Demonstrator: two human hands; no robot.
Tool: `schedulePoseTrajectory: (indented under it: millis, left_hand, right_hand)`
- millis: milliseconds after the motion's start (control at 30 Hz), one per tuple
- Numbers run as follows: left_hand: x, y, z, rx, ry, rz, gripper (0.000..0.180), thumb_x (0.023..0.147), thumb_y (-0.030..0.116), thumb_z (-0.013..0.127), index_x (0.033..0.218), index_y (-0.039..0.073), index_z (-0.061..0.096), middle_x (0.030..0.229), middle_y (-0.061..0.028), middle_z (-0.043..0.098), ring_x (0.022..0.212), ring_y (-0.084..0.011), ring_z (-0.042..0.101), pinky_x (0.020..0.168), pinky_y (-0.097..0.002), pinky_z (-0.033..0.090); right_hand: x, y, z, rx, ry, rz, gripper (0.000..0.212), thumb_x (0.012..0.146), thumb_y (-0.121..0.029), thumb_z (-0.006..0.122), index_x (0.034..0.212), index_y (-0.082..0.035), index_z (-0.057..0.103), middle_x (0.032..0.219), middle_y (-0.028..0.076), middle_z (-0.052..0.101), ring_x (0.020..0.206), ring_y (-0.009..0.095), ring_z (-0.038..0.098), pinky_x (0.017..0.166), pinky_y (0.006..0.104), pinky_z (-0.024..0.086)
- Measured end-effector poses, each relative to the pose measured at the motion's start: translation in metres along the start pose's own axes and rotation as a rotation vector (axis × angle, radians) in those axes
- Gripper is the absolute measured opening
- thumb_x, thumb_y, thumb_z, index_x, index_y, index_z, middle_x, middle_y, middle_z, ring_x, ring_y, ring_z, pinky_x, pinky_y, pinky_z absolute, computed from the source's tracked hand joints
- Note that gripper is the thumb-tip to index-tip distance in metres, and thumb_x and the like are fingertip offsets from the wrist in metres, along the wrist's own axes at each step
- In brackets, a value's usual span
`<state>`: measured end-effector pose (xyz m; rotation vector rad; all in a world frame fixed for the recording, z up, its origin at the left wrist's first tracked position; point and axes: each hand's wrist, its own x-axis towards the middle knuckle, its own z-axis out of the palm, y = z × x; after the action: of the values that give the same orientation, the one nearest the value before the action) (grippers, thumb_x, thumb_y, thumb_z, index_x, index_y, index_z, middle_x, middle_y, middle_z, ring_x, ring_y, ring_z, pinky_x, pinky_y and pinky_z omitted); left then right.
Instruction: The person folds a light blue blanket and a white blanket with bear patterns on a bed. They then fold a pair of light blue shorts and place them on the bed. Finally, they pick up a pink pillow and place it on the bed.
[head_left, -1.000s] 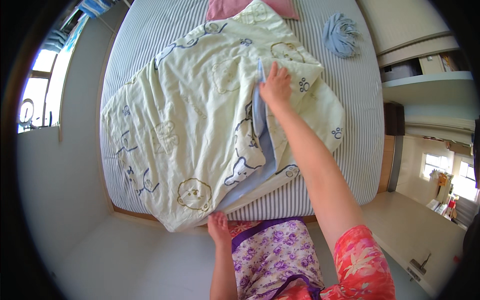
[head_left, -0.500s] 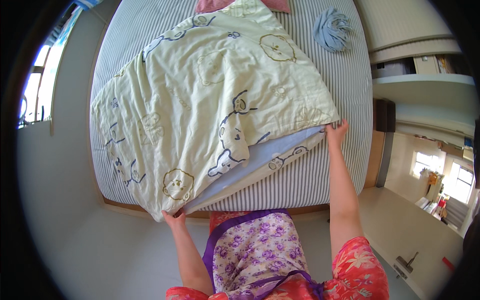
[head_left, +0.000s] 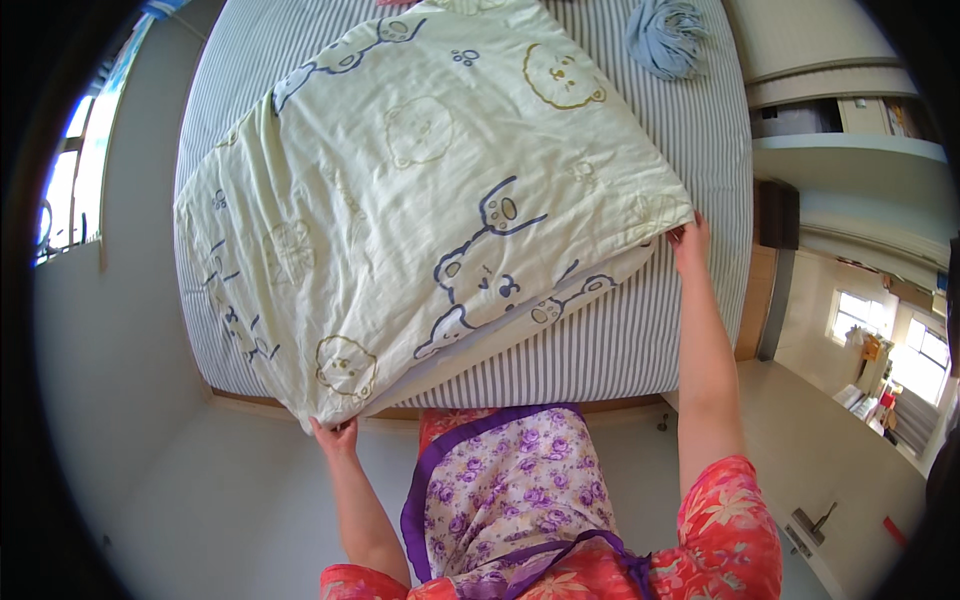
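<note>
A cream quilt cover (head_left: 400,210) printed with cartoon bears lies slantwise over a striped bed. Its near edge gapes between my hands, showing a narrow strip of the pale lining. At the near left corner, over the bed's edge, my left hand (head_left: 336,435) is closed on the cloth. My right hand (head_left: 690,243) grips the right corner, above the striped sheet. The fingertips of both hands are partly hidden by the fabric.
The striped sheet (head_left: 560,365) covers the mattress. A bundled light-blue cloth (head_left: 667,40) rests at the far right, and a bit of pink fabric shows at the far edge. Shelves (head_left: 850,150) line the right side; a window (head_left: 75,170) is at left. A door handle (head_left: 812,525) is at lower right.
Both hands have moved apart, the right one outward and slightly away, the left one slightly left. The cover is pulled tauter and flatter, and its open edge has narrowed.
</note>
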<state>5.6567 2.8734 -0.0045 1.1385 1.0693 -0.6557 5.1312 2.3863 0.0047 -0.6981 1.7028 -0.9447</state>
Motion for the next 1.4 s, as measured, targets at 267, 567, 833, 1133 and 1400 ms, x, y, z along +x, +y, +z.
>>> schedulePoseTrajectory:
  millis: [267, 567, 833, 1133, 1400]
  left_hand:
    - [0.004, -0.018, 0.004, -0.129, -0.033, -0.069, 0.064, 0.075, 0.047, 0.056, 0.122, 0.008, 0.037, 0.125, -0.0102, 0.039, 0.109, -0.0286, 0.042, 0.091, -0.0486, 0.035]
    - [-0.004, -0.025, 0.011, 0.244, 0.219, 0.047, 0.051, 0.078, 0.046, 0.052, 0.118, 0.015, 0.044, 0.125, -0.0033, 0.039, 0.112, -0.0220, 0.037, 0.088, -0.0421, 0.036]
    - [0.029, -0.014, -0.025, -0.022, 0.048, 0.041, 0.057, 0.076, 0.045, 0.056, 0.121, 0.014, 0.041, 0.124, -0.0070, 0.040, 0.111, -0.0257, 0.038, 0.091, -0.0443, 0.035]
    - [0.008, -0.027, -0.002, 0.110, 0.121, 0.032, 0.052, 0.079, 0.042, 0.054, 0.121, 0.013, 0.043, 0.123, -0.0082, 0.043, 0.112, -0.0263, 0.040, 0.093, -0.0428, 0.035]
    - [0.025, -0.014, -0.031, 0.105, 0.049, 0.242, 0.044, 0.085, 0.035, 0.047, 0.119, 0.008, 0.044, 0.120, -0.0081, 0.047, 0.109, -0.0251, 0.045, 0.090, -0.0420, 0.039]
  right_hand:
    - [-0.032, -0.026, 0.025, 0.544, -0.242, 0.285, 0.054, 0.080, -0.035, 0.043, 0.124, -0.004, 0.034, 0.121, 0.011, 0.042, 0.110, 0.026, 0.038, 0.094, 0.0413, 0.029]
    - [0.002, 0.012, 0.022, -1.183, -0.255, -0.506, 0.052, 0.078, -0.026, 0.053, 0.124, -0.008, 0.037, 0.122, 0.008, 0.043, 0.108, 0.020, 0.041, 0.091, 0.0351, 0.033]
    - [0.005, -0.052, 0.029, -0.768, -0.469, -0.072, 0.037, 0.079, -0.007, 0.049, 0.115, -0.004, 0.042, 0.111, 0.012, 0.048, 0.084, 0.017, 0.054, 0.064, 0.0307, 0.047]
    - [-0.001, -0.007, -0.010, -1.405, -0.310, -0.760, 0.052, 0.071, -0.009, 0.057, 0.119, -0.005, 0.040, 0.113, 0.016, 0.049, 0.102, 0.033, 0.048, 0.084, 0.0330, 0.042]
    - [-0.038, -0.036, -0.001, -0.508, 0.040, -0.562, 0.013, 0.078, -0.008, 0.048, 0.089, -0.002, 0.051, 0.078, 0.017, 0.059, 0.070, 0.030, 0.058, 0.062, 0.0332, 0.045]
